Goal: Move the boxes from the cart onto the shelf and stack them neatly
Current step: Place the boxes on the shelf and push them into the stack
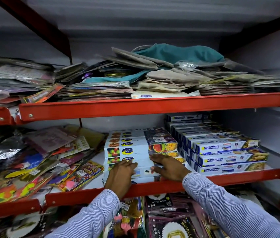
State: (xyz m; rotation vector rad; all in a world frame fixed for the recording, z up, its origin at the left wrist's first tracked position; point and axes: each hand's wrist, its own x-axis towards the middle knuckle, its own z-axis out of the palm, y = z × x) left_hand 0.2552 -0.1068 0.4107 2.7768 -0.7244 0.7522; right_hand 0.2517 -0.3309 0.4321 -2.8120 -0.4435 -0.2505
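A stack of long white Healthy Wrapp boxes (135, 148) with fruit pictures lies on the middle red shelf (221, 178). My left hand (121, 176) rests flat on the front face of a low box in that stack, fingers spread. My right hand (168, 166) lies palm down on the same low box (144, 171), at its right part, fingers pointing left. Neither hand wraps around a box. To the right sits a stack of blue and white Freshwrapp boxes (225, 152). The cart is out of view.
Loose party packets (38, 162) crowd the left half of the middle shelf. The upper shelf (135, 105) holds piles of flat packets and folded cloth bags (170, 66). Balloon packs (161, 215) hang or lie below the shelf edge.
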